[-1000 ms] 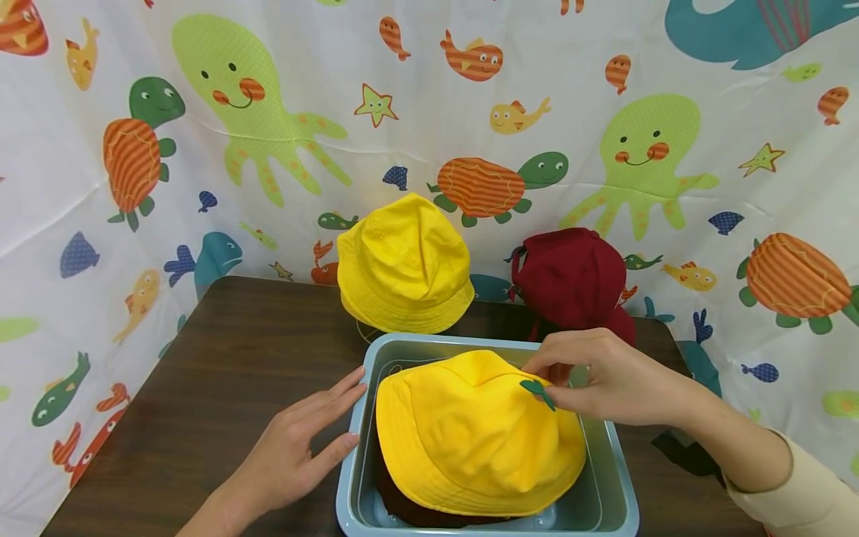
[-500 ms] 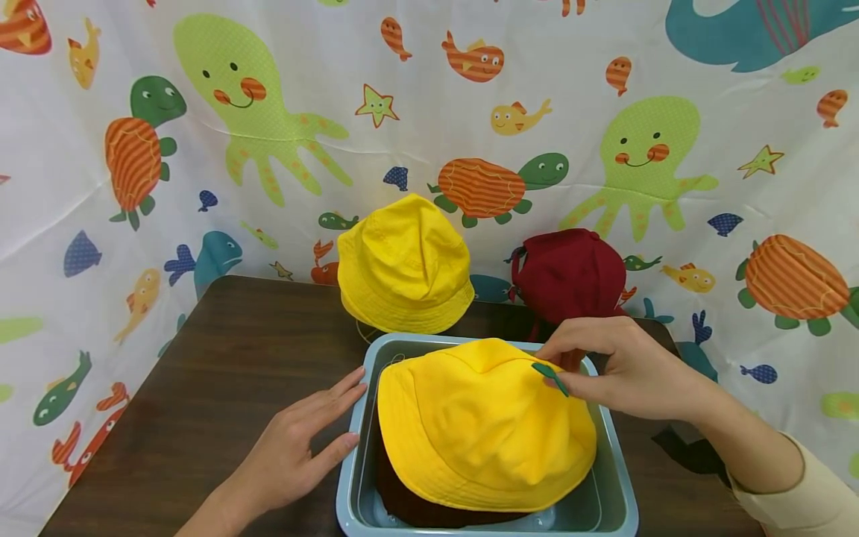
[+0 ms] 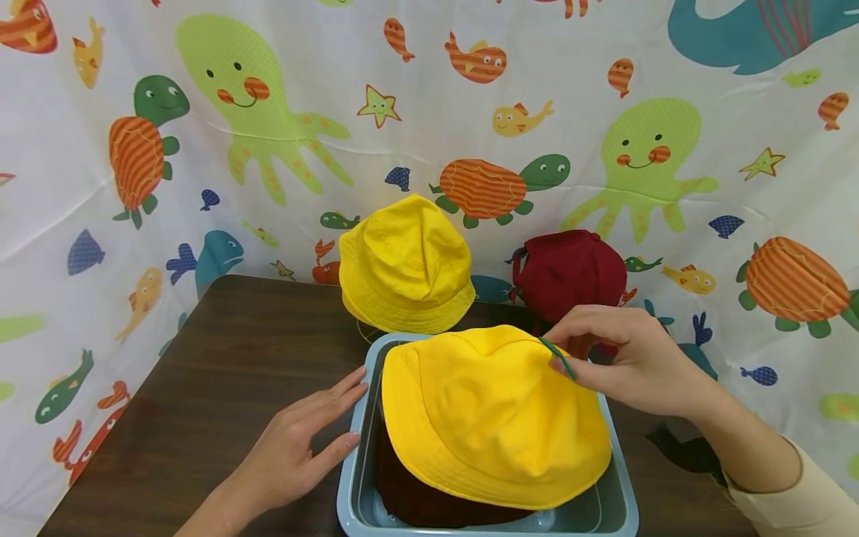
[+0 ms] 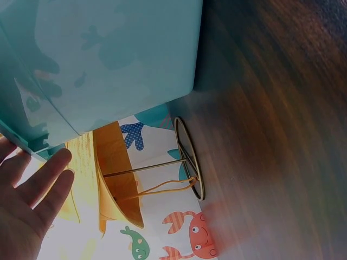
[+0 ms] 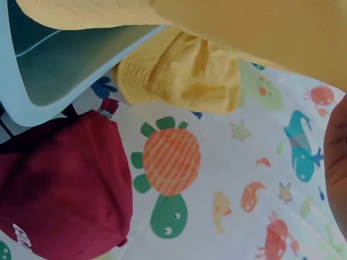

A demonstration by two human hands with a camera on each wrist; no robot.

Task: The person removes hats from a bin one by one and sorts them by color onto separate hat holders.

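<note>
My right hand [image 3: 637,362] pinches a yellow bucket hat [image 3: 496,425] at its crown, beside a green leaf-shaped tab [image 3: 558,358]. The hat hangs tilted over a light blue plastic tub [image 3: 628,492], its brim toward me. Beneath it, a dark brown thing [image 3: 429,492] shows in the tub, mostly covered. My left hand [image 3: 295,436] has its fingertips at the tub's left rim, fingers extended. In the left wrist view, that hand [image 4: 27,200] lies by the tub's edge. Only the edge of my right hand [image 5: 337,162] shows in the right wrist view.
Behind the tub, another yellow bucket hat [image 3: 406,268] sits on a wire stand [image 4: 190,162]. A maroon cap [image 3: 570,272] stands to its right. A black strap-like thing [image 3: 684,451] lies right of the tub on the dark wooden table [image 3: 268,335]. A sea-animal curtain [image 3: 403,74] hangs behind.
My right hand has moved up and slightly right, lifting the yellow bucket hat; more of the dark brown thing shows. My left hand has stayed at the tub's rim.
</note>
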